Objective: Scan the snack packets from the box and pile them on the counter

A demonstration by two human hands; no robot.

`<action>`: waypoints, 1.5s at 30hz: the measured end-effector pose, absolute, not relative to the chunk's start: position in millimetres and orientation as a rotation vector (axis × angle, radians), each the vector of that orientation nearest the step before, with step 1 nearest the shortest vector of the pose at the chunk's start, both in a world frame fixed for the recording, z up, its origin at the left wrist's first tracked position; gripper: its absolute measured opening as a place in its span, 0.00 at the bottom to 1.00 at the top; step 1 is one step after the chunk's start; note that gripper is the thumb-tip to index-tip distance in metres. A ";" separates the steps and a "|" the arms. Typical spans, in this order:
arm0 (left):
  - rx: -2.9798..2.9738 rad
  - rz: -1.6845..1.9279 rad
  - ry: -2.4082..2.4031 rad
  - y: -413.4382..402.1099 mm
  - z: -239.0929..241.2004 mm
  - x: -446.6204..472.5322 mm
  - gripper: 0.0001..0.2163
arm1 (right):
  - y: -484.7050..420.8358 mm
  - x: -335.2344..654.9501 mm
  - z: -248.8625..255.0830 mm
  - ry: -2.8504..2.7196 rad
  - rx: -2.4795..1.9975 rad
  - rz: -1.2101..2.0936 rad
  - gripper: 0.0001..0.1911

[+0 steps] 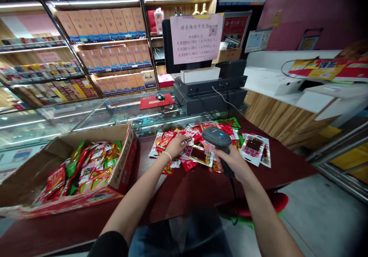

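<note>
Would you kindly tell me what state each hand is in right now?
Left hand: fingers at the pile of packets; whether it grips one cannot be told.
Right hand: closed, holding the handheld scanner.

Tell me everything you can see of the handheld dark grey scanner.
The dark grey, matte plastic-looking handheld scanner has a broad rounded head with a bright blue spot on top, a darker handle, and a thin black cord hanging below. The bare right hand grips the handle, angling the head leftward over shiny red-and-white plastic packets. Whether it touches them is unclear.
</note>
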State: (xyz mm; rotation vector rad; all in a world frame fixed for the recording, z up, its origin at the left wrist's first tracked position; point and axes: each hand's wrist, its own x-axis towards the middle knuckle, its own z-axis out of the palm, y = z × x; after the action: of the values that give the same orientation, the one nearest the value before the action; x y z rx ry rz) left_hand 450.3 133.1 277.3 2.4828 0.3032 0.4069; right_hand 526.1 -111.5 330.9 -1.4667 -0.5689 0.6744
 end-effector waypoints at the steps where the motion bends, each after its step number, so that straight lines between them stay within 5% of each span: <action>1: 2.463 0.417 0.313 133.2 278.7 447.5 0.17 | -110.2 526.3 330.1 -0.574 -1.462 0.677 0.20; 15: 2.078 0.940 0.560 153.6 380.2 289.7 0.12 | -39.2 465.9 346.2 -0.817 -1.456 0.885 0.20; 24: 2.040 1.126 1.092 282.3 367.0 125.9 0.15 | 53.6 398.2 362.2 -1.032 -1.384 1.062 0.20; 32: 2.053 0.849 1.502 357.7 343.7 46.3 0.16 | 128.5 344.9 380.4 -1.245 -1.336 1.065 0.18; 45: 2.151 0.310 1.740 403.2 301.6 82.5 0.23 | 152.8 353.0 377.4 -1.187 -1.317 1.110 0.19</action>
State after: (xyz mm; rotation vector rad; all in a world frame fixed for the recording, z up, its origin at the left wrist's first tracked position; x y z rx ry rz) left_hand 82.5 403.2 301.6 2.1514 1.7401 0.3104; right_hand 353.0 152.8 377.4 -1.3172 -1.1871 1.1100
